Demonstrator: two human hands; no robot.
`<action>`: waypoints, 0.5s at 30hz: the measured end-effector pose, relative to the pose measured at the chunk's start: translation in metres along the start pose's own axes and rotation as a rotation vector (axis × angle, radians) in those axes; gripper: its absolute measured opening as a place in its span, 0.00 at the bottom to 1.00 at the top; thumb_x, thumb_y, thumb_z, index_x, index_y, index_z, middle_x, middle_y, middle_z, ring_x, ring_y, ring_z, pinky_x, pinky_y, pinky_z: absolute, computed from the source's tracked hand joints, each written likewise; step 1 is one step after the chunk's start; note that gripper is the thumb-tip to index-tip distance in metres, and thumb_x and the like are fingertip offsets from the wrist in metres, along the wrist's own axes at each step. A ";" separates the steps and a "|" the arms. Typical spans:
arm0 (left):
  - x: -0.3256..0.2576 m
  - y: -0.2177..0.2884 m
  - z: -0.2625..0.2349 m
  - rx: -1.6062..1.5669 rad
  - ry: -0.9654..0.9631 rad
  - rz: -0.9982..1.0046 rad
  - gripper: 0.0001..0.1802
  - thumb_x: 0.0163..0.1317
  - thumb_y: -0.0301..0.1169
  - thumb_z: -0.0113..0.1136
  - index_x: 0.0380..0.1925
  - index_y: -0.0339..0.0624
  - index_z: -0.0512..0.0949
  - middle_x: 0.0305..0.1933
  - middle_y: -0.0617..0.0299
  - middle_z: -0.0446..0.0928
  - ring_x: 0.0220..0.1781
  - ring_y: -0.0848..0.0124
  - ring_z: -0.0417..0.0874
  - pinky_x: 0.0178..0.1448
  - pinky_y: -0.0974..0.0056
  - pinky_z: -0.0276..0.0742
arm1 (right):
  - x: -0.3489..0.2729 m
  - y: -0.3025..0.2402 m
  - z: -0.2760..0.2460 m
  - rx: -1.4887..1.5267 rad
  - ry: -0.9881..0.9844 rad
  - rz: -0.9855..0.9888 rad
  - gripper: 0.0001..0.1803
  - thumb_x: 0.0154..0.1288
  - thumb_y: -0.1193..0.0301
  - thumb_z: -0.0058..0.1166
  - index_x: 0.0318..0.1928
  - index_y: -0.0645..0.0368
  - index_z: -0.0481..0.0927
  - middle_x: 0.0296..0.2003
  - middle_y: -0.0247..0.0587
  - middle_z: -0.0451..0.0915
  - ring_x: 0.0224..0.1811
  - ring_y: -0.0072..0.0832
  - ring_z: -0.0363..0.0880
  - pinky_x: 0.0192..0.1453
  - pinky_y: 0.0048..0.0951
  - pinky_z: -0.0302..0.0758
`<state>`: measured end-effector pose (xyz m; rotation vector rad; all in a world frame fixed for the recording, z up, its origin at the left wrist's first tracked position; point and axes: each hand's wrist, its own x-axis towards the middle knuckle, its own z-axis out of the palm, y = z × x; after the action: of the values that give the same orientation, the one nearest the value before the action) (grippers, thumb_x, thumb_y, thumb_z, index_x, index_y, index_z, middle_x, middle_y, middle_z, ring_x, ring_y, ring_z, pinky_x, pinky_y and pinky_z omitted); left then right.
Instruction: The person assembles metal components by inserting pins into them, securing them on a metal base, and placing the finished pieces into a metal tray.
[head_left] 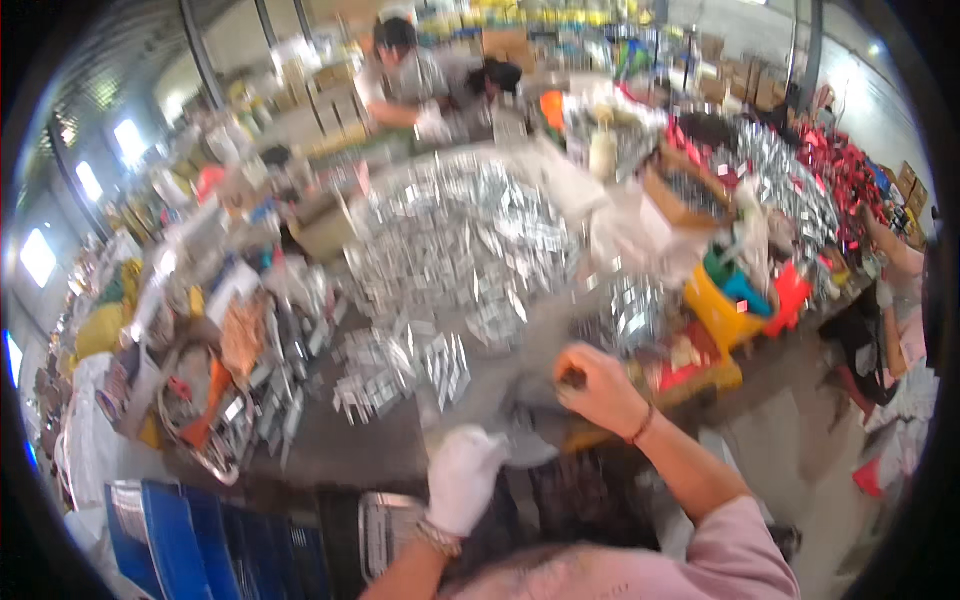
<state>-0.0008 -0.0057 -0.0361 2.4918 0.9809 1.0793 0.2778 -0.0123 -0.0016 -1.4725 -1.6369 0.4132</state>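
My left hand (465,480), in a white glove, is at the near edge of the dark worktable (325,440). Its outline is rounded and closed, and whatever its fingers hold is hidden. A blurred grey piece (528,447) lies just right of the glove. My bare right hand (603,392), with a thin bracelet at the wrist, is raised over the table with fingers curled round something small and dark that I cannot make out. Ahead of both hands spreads a large pile of shiny silver metal strips (455,235), with a smaller heap (400,372) nearer me.
Yellow (722,305) and red (790,298) plastic containers stand at the right. An orange-handled tool (208,405) lies among metal scraps at the left. Blue boxes (200,535) are below the near edge. One person (400,85) works across the table, another (905,300) at the right.
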 end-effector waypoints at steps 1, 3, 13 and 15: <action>0.002 -0.001 -0.002 0.018 -0.096 -0.033 0.07 0.65 0.29 0.74 0.42 0.46 0.89 0.39 0.55 0.82 0.47 0.52 0.85 0.53 0.49 0.82 | -0.005 -0.018 0.003 0.081 -0.063 -0.012 0.12 0.57 0.78 0.71 0.41 0.60 0.83 0.40 0.44 0.82 0.38 0.41 0.84 0.46 0.37 0.82; 0.013 0.002 -0.006 -0.019 -0.040 0.020 0.09 0.62 0.26 0.75 0.43 0.45 0.89 0.38 0.55 0.82 0.45 0.54 0.85 0.50 0.52 0.81 | -0.019 -0.039 0.015 0.115 -0.061 -0.037 0.12 0.55 0.79 0.71 0.41 0.58 0.85 0.39 0.42 0.82 0.37 0.39 0.83 0.44 0.38 0.81; 0.004 0.005 -0.007 -0.124 -0.015 -0.112 0.15 0.58 0.24 0.77 0.46 0.44 0.90 0.39 0.57 0.81 0.46 0.55 0.85 0.52 0.55 0.81 | -0.047 -0.039 0.047 -0.129 -0.083 -0.220 0.18 0.46 0.77 0.76 0.40 0.54 0.86 0.43 0.37 0.83 0.50 0.43 0.83 0.57 0.44 0.77; 0.000 0.007 -0.007 -0.127 -0.035 -0.128 0.15 0.58 0.24 0.77 0.46 0.45 0.90 0.39 0.58 0.81 0.46 0.54 0.85 0.52 0.54 0.81 | -0.049 -0.041 0.048 -0.129 -0.103 -0.224 0.18 0.46 0.77 0.76 0.40 0.54 0.86 0.43 0.37 0.83 0.50 0.43 0.83 0.57 0.44 0.77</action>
<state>-0.0023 -0.0111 -0.0278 2.3064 1.0134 1.0212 0.2110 -0.0533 -0.0169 -1.3599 -1.9178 0.2656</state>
